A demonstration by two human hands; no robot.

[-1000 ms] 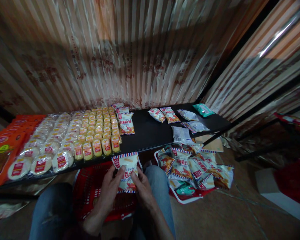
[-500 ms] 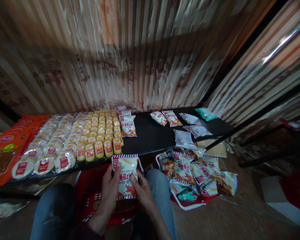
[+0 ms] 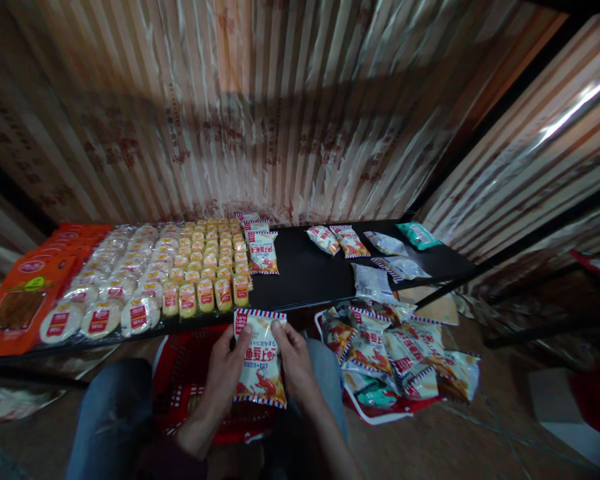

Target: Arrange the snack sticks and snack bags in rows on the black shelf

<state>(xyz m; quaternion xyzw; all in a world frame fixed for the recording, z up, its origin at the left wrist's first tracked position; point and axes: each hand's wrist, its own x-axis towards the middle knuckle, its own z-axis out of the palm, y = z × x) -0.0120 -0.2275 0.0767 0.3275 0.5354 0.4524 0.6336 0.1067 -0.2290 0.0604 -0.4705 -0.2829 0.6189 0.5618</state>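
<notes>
Between my two hands I hold a white snack bag [image 3: 260,363] with striped ends, red lettering and a shrimp picture, its front facing me. My left hand [image 3: 226,367] grips its left side, thumb on the front. On the right side, my right hand [image 3: 294,357] pinches it near the upper corner. The bag is in front of the black shelf [image 3: 300,280], above a red basket [image 3: 167,363] between my knees. Just beyond it, a short column of matching snack bags [image 3: 263,253] lies on the shelf, beside rows of small yellow packaged cakes [image 3: 206,293].
Round white packaged cakes [image 3: 100,317] and orange packets [image 3: 25,293] fill the shelf's left. Loose snack bags [image 3: 350,241] and a green packet [image 3: 419,235] lie on its right. A second basket [image 3: 375,417], heaped with bags, stands on the floor at right. Corrugated sheeting rises behind.
My right hand has shifted up along the bag's right side, and the lettering on its front shows more fully. The whole view has moved slightly, with the shelf sitting further right.
</notes>
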